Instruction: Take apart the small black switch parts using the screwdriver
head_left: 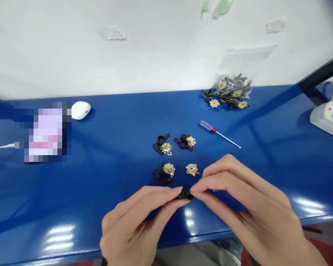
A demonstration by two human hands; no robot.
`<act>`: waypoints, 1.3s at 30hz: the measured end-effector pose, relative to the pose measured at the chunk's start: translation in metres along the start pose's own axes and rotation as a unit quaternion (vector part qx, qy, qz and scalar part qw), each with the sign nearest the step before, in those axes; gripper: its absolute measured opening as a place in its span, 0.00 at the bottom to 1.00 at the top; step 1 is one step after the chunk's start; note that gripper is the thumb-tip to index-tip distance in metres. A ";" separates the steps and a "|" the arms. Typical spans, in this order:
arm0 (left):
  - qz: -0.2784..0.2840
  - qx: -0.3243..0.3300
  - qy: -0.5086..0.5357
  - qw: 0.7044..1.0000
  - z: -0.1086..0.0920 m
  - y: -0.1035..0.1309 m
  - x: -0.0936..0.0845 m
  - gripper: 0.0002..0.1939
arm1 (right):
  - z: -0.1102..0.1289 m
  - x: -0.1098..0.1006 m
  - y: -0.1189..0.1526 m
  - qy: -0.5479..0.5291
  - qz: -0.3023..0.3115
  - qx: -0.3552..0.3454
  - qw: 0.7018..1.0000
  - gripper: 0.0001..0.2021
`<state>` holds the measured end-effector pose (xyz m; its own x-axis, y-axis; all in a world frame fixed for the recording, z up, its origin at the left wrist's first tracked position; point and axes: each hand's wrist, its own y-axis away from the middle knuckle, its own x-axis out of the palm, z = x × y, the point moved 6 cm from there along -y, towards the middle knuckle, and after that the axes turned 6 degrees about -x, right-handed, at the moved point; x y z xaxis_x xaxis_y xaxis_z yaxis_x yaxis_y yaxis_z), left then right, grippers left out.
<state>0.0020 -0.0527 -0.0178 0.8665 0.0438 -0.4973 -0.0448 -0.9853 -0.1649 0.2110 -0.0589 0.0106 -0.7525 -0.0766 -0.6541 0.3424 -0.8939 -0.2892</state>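
Note:
Between my two hands is a small black plastic part [185, 193], held above the blue table near its front edge. My left hand [140, 223] pinches its left end between thumb and fingers. From the other side my right hand [246, 207] grips the right end with thumb and fingertips. Fingers cover much of the part, so its full shape is hidden. Just beyond it lies a loose gold-coloured metal disc [192, 169] with small tabs. Three clusters of black plastic parts [163, 178] with similar gold discs [166, 147] lie behind and to the left.
A screwdriver [213, 130] with a purple and red handle lies right of the clusters. At the back, a clear bag [235, 83] and a pile hold more parts. A phone [46, 131], a white earbud case [81, 110] and a power strip [329, 118] are at the sides.

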 end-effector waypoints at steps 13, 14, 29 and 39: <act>0.030 0.017 0.015 0.999 -0.007 0.002 -0.004 0.07 | 0.000 0.007 0.000 -0.057 0.005 0.018 0.998 0.07; 0.032 0.015 0.017 0.999 -0.007 0.002 -0.003 0.07 | 0.000 0.007 0.000 -0.060 0.007 0.020 0.998 0.07; 0.013 0.009 0.055 0.998 -0.002 0.004 -0.005 0.08 | 0.006 0.007 -0.004 -0.073 -0.056 -0.058 0.994 0.16; 0.010 0.015 0.096 0.995 0.001 0.005 -0.005 0.14 | -0.002 0.006 -0.008 -0.128 -0.070 -0.003 0.989 0.11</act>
<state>-0.0028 -0.0579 -0.0171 0.9442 -0.0101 -0.3291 -0.0743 -0.9802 -0.1833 0.2043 -0.0511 0.0076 -0.9109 -0.0619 -0.4080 0.2268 -0.9010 -0.3697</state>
